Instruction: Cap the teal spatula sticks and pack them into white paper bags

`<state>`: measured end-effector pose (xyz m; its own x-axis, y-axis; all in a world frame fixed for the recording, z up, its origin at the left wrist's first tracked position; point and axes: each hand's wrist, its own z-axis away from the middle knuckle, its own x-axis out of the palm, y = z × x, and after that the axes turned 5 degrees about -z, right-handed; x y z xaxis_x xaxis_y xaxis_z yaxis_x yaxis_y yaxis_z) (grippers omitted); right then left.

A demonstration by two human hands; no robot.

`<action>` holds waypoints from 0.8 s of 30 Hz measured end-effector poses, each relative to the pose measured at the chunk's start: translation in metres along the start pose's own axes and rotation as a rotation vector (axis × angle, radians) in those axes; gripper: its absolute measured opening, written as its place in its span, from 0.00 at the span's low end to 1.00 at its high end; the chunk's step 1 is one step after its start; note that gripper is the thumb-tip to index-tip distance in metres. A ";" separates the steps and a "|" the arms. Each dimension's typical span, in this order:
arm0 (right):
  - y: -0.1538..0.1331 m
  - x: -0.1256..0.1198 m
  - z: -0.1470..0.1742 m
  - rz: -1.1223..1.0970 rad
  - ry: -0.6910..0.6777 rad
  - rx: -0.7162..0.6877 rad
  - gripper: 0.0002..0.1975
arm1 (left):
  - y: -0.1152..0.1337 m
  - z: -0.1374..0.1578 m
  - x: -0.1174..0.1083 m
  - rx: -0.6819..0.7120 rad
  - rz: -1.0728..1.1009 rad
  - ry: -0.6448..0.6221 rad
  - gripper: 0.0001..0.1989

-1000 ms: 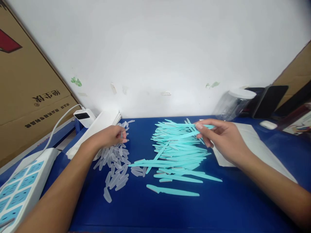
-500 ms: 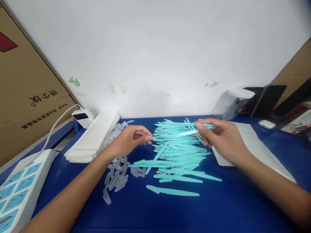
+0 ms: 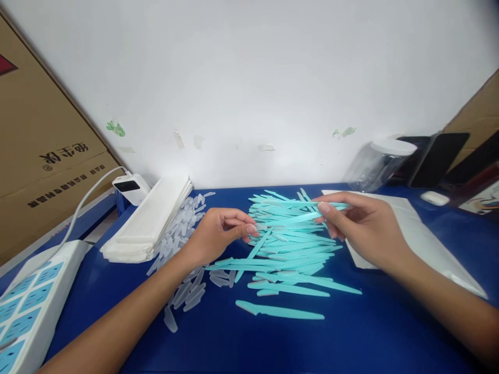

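Between thumb and fingertips, my left hand point(image 3: 224, 231) pinches a small translucent blade cap point(image 3: 262, 227). My right hand point(image 3: 356, 221) is closed on a turquoise eyebrow razor point(image 3: 298, 218), its head pointing left at the cap. Cap and razor head meet or overlap; how far the cap is on I cannot tell. A second turquoise razor seems to run through the right fingers above the first. Beneath both hands spreads a pile of turquoise eyebrow razors point(image 3: 300, 252). Loose translucent caps point(image 3: 175, 234) are scattered left of it, partly hidden by my left forearm.
White folded sleeves point(image 3: 150, 218) are stacked at the left, near a white power bank point(image 3: 131, 188) with a cable and a power strip point(image 3: 35, 301). Under my right hand lies a white packet point(image 3: 405, 223). A clear jar point(image 3: 380, 166) stands back right, and a cardboard box point(image 3: 47, 135) left.
My left hand has moved right, bringing the cap to the head of the razor in my right hand. The right hand keeps its hold and has barely shifted.
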<state>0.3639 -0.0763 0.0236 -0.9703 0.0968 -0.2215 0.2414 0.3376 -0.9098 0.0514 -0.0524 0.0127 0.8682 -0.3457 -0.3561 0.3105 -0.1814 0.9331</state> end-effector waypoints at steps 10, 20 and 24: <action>-0.001 0.005 0.003 -0.007 -0.026 -0.016 0.18 | -0.001 0.002 0.002 0.011 0.057 -0.019 0.16; 0.004 0.017 0.014 -0.038 -0.069 0.039 0.17 | -0.002 0.009 0.020 -0.014 0.140 0.035 0.23; 0.003 0.021 0.017 -0.081 -0.096 0.071 0.16 | 0.001 0.010 0.024 -0.017 0.158 0.071 0.24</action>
<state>0.3434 -0.0894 0.0105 -0.9843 -0.0188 -0.1756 0.1639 0.2732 -0.9479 0.0688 -0.0697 0.0045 0.9318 -0.3024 -0.2008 0.1739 -0.1138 0.9782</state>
